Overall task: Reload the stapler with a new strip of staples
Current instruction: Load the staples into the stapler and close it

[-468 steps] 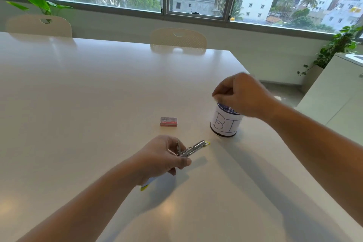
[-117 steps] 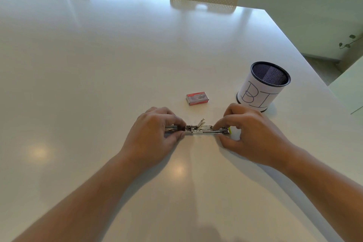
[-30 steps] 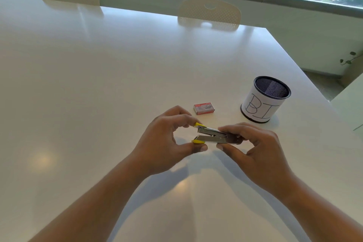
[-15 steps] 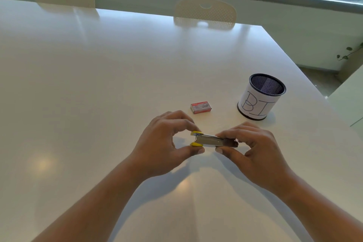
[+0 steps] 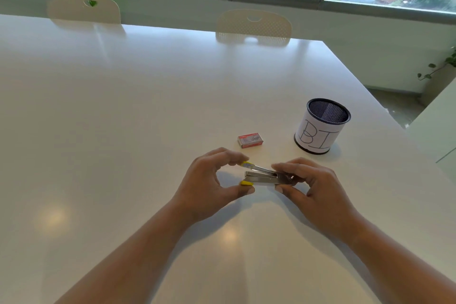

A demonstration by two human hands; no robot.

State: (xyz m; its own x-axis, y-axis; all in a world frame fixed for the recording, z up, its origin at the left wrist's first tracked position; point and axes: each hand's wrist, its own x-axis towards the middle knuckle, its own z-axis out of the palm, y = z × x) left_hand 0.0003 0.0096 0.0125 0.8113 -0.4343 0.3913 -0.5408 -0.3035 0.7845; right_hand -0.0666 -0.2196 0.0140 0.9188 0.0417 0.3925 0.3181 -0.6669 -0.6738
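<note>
Stapler [image 5: 265, 177]: lying crosswise between both hands, long axis running left-right.
Left hand [image 5: 209, 185]: pinching yellow tips.
Right hand [image 5: 311, 186]: gripping hinge end.

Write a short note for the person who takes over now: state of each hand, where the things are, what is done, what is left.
Left hand: pinches the stapler at its yellow-tipped end.
Right hand: grip on the other end.
Stapler: held just above the table, arms slightly apart.
Staple box: closed, on the table beyond the hands, beside the mesh cup.
Done: cannot tell if a strip is loaded.
Left: check, then press shut.
</note>
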